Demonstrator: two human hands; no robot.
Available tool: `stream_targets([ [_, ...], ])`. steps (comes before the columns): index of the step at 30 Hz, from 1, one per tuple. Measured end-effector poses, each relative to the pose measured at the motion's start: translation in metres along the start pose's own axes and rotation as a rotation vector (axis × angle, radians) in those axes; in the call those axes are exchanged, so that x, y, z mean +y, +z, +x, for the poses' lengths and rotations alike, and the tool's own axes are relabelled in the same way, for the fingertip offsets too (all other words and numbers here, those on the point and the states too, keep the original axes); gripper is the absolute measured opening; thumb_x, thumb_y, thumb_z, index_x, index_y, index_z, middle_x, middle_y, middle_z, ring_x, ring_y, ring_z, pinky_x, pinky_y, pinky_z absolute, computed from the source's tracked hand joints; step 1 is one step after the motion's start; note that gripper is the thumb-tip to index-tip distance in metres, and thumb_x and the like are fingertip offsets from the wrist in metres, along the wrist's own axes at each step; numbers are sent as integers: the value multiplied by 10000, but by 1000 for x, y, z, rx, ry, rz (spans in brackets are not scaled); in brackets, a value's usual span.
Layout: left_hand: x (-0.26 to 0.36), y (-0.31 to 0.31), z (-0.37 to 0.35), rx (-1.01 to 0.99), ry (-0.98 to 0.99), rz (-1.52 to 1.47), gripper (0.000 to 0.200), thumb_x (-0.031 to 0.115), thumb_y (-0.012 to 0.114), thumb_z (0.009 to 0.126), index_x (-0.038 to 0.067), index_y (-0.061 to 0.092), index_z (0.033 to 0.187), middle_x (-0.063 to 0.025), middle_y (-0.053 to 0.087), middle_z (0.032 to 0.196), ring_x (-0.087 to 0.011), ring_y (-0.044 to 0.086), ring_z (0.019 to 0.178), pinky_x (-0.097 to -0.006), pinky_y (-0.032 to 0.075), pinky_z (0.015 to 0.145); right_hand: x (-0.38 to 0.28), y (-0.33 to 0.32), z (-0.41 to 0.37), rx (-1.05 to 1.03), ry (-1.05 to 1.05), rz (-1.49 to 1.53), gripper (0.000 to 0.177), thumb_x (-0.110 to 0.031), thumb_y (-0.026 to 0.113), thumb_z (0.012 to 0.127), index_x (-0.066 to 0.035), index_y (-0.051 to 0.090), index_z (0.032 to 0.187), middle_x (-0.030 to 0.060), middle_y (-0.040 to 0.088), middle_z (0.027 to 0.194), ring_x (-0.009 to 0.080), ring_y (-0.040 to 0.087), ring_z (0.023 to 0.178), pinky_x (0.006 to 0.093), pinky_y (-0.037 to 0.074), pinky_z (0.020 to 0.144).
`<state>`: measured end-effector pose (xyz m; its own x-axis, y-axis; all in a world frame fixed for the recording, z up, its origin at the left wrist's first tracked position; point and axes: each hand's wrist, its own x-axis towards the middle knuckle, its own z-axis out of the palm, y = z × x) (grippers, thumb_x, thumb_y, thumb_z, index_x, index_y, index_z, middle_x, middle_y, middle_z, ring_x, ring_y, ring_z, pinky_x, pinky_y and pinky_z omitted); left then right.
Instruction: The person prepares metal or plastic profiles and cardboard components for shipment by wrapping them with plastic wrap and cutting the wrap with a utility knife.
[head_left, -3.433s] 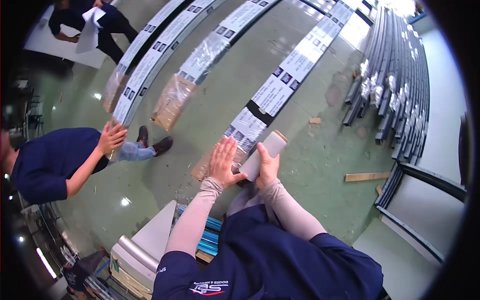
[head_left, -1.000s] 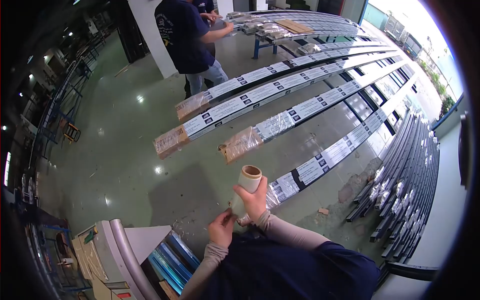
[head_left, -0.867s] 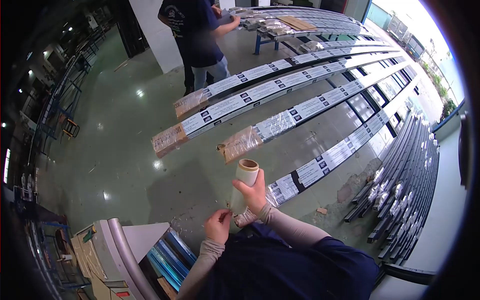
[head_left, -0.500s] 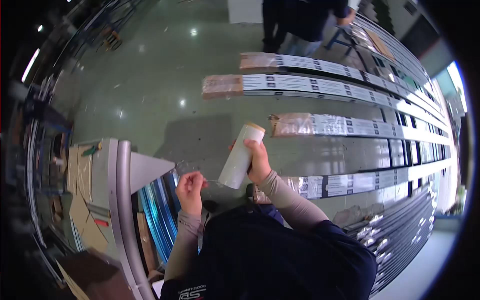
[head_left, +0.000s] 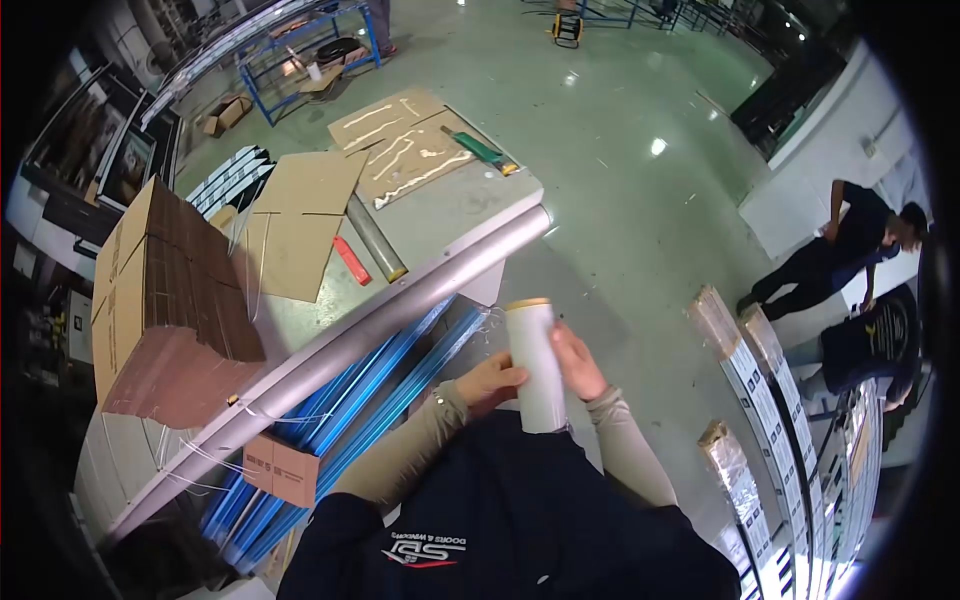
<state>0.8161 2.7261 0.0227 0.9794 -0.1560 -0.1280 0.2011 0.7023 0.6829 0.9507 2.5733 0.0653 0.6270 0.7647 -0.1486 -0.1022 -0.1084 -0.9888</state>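
A white roll of stretch film (head_left: 538, 370) with a yellowish core end stands nearly upright in front of my chest, between my two hands. My left hand (head_left: 490, 382) has its fingers curled against the roll's left side. My right hand (head_left: 577, 362) grips the opposite side, its fingers partly hidden behind the roll. Left of the hands is a workbench (head_left: 470, 215) with a rounded metal edge. Long blue-wrapped profiles (head_left: 375, 385) lie below that edge, close to my left forearm.
The bench carries cardboard sheets (head_left: 300, 215), a red tool (head_left: 351, 261), a green-handled tool (head_left: 478, 147) and a stack of folded cartons (head_left: 175, 290). Wrapped long profiles (head_left: 755, 410) extend along the right. Two people (head_left: 850, 225) stand beyond them.
My view has swung left toward the bench. The roll has gone from tilted to nearly upright, and my left hand has moved from a pulled strand of film onto the roll's side.
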Motion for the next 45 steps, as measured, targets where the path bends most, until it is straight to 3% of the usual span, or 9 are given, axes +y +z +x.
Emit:
stream_targets([
  [7,21,-91,-82,573,426,-139,471,268,786,892,45,607,1266,-53,681,1140,-202,659,1078,-399,528,966,-14,82,103,-27,-195,-324,512,-264,757,958,40,575,1328,167,686,1257,242,655,1194,378,512,1049],
  [11,53,-92,-122,732,647,-186,617,350,736,930,44,490,1406,-143,644,1239,-290,671,1124,-482,525,1029,-19,92,194,22,-420,-579,568,-297,820,891,30,592,1296,192,688,1210,287,668,1150,403,524,1011],
  [14,75,-92,-142,902,694,6,717,404,753,928,66,393,1447,-155,639,1182,-327,696,1060,-490,587,927,-24,85,288,125,-588,-783,601,-333,804,887,27,588,1317,219,675,1241,346,657,1161,432,522,1013],
  [20,107,-70,-139,884,674,2,692,442,718,934,50,438,1432,-153,648,1169,-270,697,1012,-421,608,841,-43,36,436,193,-292,-1220,638,-419,731,905,-1,594,1367,247,684,1272,439,666,1150,490,539,1004],
  [28,116,-86,-90,942,566,67,659,366,678,938,19,465,1455,-97,622,1258,-197,626,1109,-347,525,941,-44,9,458,62,-206,-1281,424,-449,654,945,-44,703,1061,242,723,1106,421,692,1057,513,549,919],
  [32,134,-106,-40,969,466,244,751,325,798,882,19,405,1443,-141,603,1283,-225,623,1123,-380,532,948,-26,-43,441,231,-210,-891,370,-369,618,989,-11,693,1045,226,736,1010,408,709,962,481,555,841],
  [36,156,-124,21,1043,361,531,840,307,861,846,-4,347,1433,-190,612,1256,-256,658,1086,-384,556,917,9,-99,375,211,-12,-214,275,-294,630,1035,-21,662,1051,90,642,796,189,605,696,383,495,642],
  [42,187,-113,87,949,269,448,781,330,790,902,-24,357,1447,-213,635,1274,-288,683,1088,-405,580,904,30,-127,289,96,283,561,283,-263,638,1032,-16,623,1170,44,643,888,134,587,770,328,492,737],
  [45,192,-100,101,787,391,129,735,470,626,977,-23,419,1482,-184,628,1313,-306,684,1122,-452,615,901,24,-116,271,40,296,532,326,-262,570,1042,-6,593,1243,69,667,987,174,634,855,342,514,825],
])
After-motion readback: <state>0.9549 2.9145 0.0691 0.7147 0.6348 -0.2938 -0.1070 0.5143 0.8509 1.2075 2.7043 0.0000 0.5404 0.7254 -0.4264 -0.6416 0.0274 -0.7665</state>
